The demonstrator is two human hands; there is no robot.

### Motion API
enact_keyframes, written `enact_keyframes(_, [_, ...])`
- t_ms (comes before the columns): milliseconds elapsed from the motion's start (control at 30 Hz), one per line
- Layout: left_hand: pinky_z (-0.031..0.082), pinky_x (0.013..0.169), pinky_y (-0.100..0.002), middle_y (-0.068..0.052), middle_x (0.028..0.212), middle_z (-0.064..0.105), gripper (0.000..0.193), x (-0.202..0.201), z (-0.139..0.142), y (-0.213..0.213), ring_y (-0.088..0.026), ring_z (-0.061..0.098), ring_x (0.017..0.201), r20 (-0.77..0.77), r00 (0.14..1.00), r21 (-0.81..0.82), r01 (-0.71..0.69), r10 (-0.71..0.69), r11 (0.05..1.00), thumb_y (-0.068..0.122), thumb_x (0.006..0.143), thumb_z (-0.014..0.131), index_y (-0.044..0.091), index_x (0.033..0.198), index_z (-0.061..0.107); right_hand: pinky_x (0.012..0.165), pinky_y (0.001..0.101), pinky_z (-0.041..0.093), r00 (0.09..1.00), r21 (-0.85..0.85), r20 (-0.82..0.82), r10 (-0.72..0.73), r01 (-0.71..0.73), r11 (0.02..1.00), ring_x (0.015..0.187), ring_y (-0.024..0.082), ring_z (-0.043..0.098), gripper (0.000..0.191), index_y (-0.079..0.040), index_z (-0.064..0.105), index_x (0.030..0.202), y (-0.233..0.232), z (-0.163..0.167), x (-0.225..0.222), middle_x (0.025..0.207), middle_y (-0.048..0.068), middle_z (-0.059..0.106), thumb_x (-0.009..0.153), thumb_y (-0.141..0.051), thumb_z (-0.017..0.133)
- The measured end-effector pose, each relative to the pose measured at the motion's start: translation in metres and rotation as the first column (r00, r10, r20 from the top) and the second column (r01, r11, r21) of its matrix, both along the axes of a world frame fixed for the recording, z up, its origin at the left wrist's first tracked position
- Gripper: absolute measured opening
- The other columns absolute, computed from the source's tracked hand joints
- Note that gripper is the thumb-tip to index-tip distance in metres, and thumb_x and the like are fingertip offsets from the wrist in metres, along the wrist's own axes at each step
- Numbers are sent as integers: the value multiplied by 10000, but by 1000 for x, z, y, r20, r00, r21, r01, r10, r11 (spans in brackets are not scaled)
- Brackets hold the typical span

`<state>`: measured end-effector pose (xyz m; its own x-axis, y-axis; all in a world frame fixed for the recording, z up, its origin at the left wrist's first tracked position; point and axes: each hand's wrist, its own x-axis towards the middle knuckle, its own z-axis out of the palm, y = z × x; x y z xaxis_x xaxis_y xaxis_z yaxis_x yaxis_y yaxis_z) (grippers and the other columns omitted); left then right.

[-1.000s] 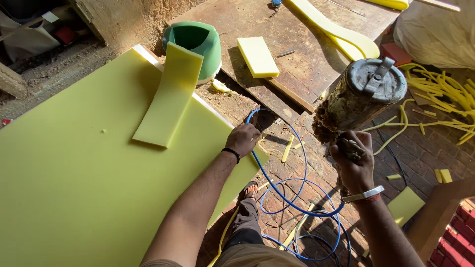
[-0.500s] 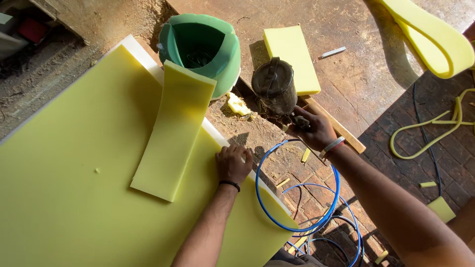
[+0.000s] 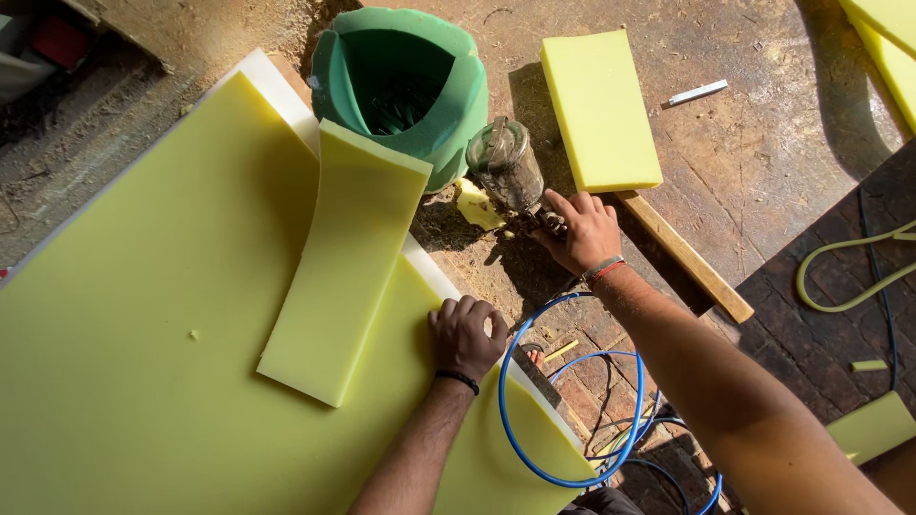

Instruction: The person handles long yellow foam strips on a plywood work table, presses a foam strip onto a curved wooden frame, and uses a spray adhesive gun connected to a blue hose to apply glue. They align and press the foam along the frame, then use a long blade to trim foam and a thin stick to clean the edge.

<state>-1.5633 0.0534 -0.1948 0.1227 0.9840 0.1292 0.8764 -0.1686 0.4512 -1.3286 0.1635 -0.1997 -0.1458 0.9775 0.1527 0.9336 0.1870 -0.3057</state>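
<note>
Head view: the right hand (image 3: 584, 232) has its grip closed around the handle of a spray gun (image 3: 510, 176), whose grimy glass cup tilts up and left toward the green foam tub (image 3: 405, 86). The gun sits low over the wooden counter (image 3: 754, 153), just beside a small yellow foam scrap (image 3: 474, 205). A blue hose (image 3: 563, 401) loops below the wrist, off the counter edge.

The left hand (image 3: 466, 334) lies knuckles-up with its fingers curled, pressing on the large yellow-green foam sheet (image 3: 134, 362) near its right edge; its grip holds nothing. Just left of it a narrower foam strip (image 3: 348, 262) lies on the sheet, its far end curling up against the tub.

A rectangular yellow foam block (image 3: 599, 110) lies flat on the counter above the right hand, a wooden batten (image 3: 682, 256) running out from under its near corner. A small white marker (image 3: 698, 92) lies to the right of the block. No labels or packages can be made out.

Against half a second ago, the gun has come lower and nearer the tub, while the left hand has stayed on the sheet.
</note>
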Motion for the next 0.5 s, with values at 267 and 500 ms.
enact_keyframes(267, [418,732,-473,6,817,682,151,11,13,-10,-260,620,817,-90,996,-3,-12,12,1000,277,857,632,179,755,684,910,442,426,983,-146,94,-160,172,974,1118,248,549,720,-217,522,1500,-52,8,29,1223,97,587,896,-578,675])
enact_keyframes(500, [436,806,-468,31,837,717,157,11,4,-30,-246,636,856,-92,996,17,-17,18,1000,342,847,677,215,787,748,1083,528,430,856,-292,-307,-417,332,897,1340,281,582,731,-287,379,1588,-193,33,77,1576,78,487,919,-397,652])
